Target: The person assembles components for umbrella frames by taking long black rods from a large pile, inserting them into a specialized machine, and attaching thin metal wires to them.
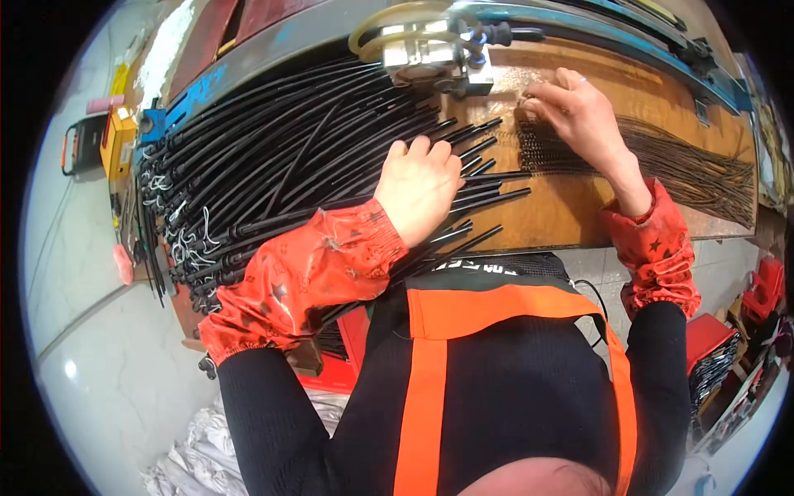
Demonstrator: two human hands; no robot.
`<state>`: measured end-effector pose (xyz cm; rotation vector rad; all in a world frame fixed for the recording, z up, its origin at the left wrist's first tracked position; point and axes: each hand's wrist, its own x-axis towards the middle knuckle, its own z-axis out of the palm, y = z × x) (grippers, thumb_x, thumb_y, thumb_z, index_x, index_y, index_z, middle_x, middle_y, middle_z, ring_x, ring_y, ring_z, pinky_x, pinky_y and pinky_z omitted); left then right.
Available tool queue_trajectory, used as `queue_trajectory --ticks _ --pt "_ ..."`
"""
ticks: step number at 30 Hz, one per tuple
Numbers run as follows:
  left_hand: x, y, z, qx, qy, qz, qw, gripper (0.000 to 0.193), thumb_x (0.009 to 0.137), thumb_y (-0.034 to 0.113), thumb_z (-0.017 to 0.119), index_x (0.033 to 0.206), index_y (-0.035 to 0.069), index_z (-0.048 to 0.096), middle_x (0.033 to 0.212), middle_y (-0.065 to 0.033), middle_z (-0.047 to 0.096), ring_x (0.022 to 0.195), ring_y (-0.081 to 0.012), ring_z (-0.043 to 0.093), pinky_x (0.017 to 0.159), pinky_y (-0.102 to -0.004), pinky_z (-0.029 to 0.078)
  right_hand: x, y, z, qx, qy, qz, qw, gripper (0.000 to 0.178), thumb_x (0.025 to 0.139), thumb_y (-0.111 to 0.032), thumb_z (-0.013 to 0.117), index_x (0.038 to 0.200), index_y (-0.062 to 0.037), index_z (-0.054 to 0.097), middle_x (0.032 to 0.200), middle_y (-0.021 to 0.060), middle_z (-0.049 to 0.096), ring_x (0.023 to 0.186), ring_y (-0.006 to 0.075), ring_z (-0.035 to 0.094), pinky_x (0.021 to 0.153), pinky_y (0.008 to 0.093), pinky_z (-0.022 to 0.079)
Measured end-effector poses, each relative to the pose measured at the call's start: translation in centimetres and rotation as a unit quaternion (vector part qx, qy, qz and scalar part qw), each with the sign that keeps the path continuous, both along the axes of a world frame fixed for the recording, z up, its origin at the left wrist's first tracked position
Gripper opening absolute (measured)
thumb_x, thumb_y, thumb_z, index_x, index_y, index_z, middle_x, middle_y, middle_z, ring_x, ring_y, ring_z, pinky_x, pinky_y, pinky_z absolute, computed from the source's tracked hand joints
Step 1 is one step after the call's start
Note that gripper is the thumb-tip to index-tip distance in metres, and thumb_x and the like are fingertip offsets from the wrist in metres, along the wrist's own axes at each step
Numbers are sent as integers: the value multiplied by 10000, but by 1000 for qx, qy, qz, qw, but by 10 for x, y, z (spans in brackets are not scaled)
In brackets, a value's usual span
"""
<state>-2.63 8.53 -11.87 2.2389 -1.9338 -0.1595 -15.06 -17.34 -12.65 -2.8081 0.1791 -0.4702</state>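
My left hand (420,183) lies palm down on a big pile of black tubes (281,157) spread over the left half of a wooden bench (579,207); its fingers curl over the tube ends. My right hand (579,112) reaches to the back of the bench, fingertips pinching at a row of thin dark springs or wires (662,161) fanned out to the right. Whether it grips one I cannot tell. Both forearms wear red sleeve covers. A small metal machine (434,58) with clear and blue hoses stands just left of my right hand.
A blue metal rail (612,37) runs along the bench's back edge. An orange and black tool (99,140) sits at far left. Red crates (711,347) with bundled parts stand on the floor at right. White rags (198,455) lie on the grey floor at lower left.
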Motion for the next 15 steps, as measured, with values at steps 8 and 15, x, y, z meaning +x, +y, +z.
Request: queue_trajectory --ticks 8,15 --pt "-7 -5 -7 -9 -31 7 999 176 840 203 701 879 90 572 855 -61 549 813 -263 578 679 -394 474 -16 20 6 356 63 -60 931 264 986 -271 629 1089 -48 726 997 126 739 916 214 703 784 336 535" --pt "10 -4 25 -83 56 63 993 146 930 170 660 1011 86 572 761 -97 568 697 -315 635 566 -421 511 -31 34 5 434 42 -21 900 281 975 -213 652 1172 -20 705 940 110 754 861 96 644 798 296 530"
